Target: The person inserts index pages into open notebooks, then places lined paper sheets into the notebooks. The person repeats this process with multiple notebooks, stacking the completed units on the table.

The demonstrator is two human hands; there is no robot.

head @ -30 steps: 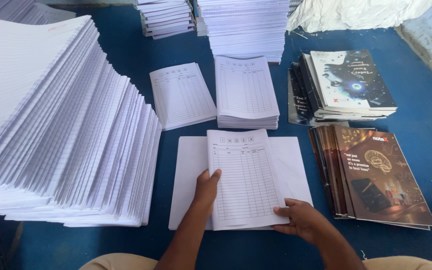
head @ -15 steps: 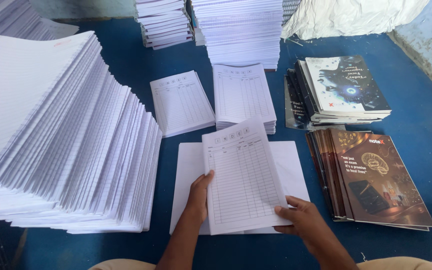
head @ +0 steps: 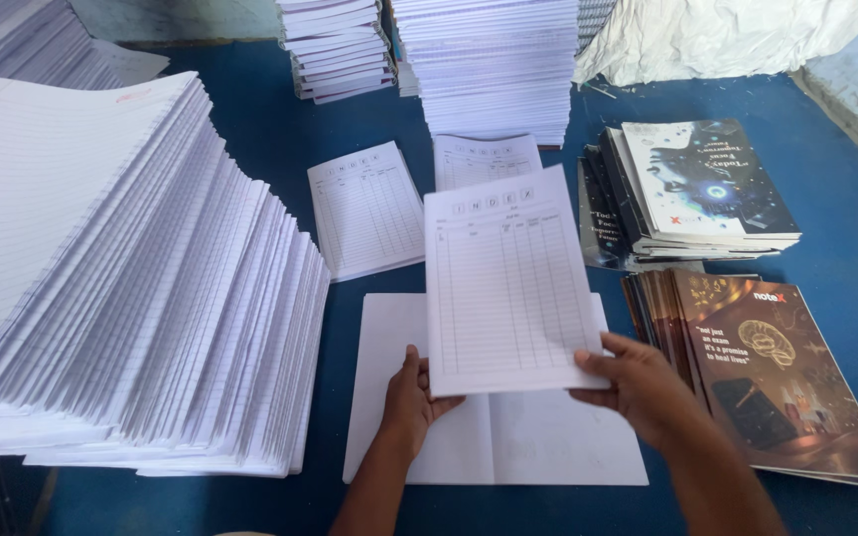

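1. Head view, hands: we are recording both hands on one printed table sheet (head: 503,283). The left hand (head: 411,397) is pinching its lower left corner, thumb on top and fingers curled underneath. The right hand (head: 638,387) is gripping the lower right edge, thumb across the face and the other fingers hidden behind the paper.
2. Head view, the sheet: it is hanging tilted just above the open white spread (head: 508,447), with its lower edge over the spread's middle and its top leaning away from the person.
3. Head view, surroundings: left of the spread a tall fanned stack of ruled paper (head: 121,278) is resting. Beyond the spread two low piles of printed sheets (head: 364,208) are lying side by side. Right of the spread brown covers (head: 777,377) are lying fanned, and dark covers (head: 707,189) are piled beyond them. Everything is sitting on the blue table (head: 846,228).
4. Step in hand, as we are judging it: a single sheet is being carried over the spread and is not yet laid down.
5. What placement calls for, in our judgement: squaring the sheet to one half of the spread, edge against the centre fold, with both grips kept light.
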